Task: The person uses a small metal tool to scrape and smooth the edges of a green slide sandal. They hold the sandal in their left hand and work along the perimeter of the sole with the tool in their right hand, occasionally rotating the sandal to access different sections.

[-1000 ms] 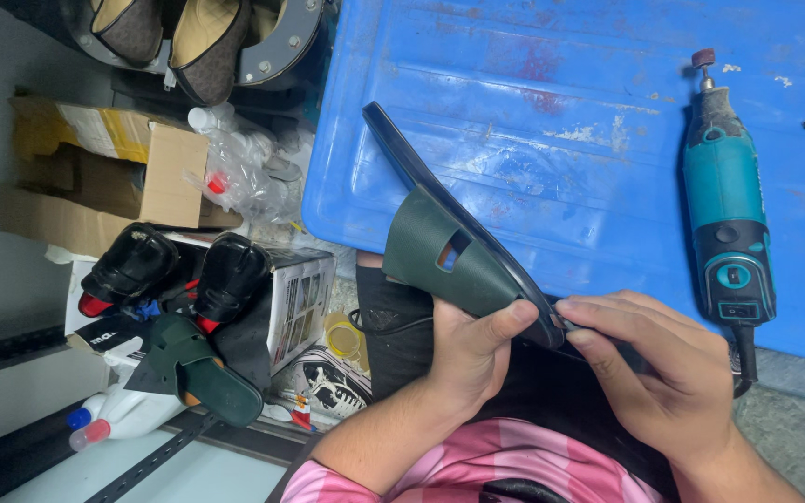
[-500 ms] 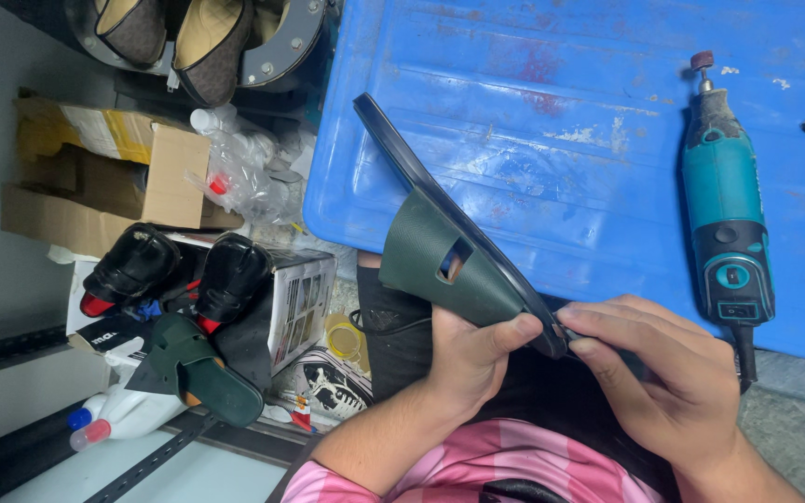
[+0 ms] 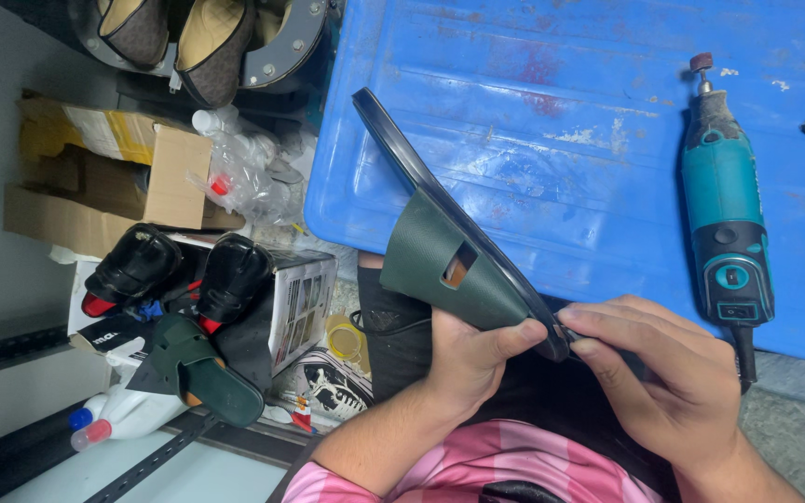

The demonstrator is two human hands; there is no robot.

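Two bare hands meet on one dark green sandal, seen from the head camera looking down. The left hand is curled around the sandal's toe end from below, thumb laid across the green strap. The right hand comes in from the other side, its thumb and forefinger pinched on the black sole edge just beside the left thumb. The sandal tilts up and away from both hands, its heel end reaching over the blue plastic surface.

Just beyond the right hand, on that blue surface, lies a teal rotary tool, its grinding tip pointing away and its cord running back past the right wrist. Out to the left of the left hand, lower down, a matching green sandal rests among clutter, with two black-and-red battery packs next to it. Farther off on that side sit a cardboard box and a pair of brown shoes. Near the left forearm stands a white bottle with red and blue caps. A pink striped sleeve shows below both hands.
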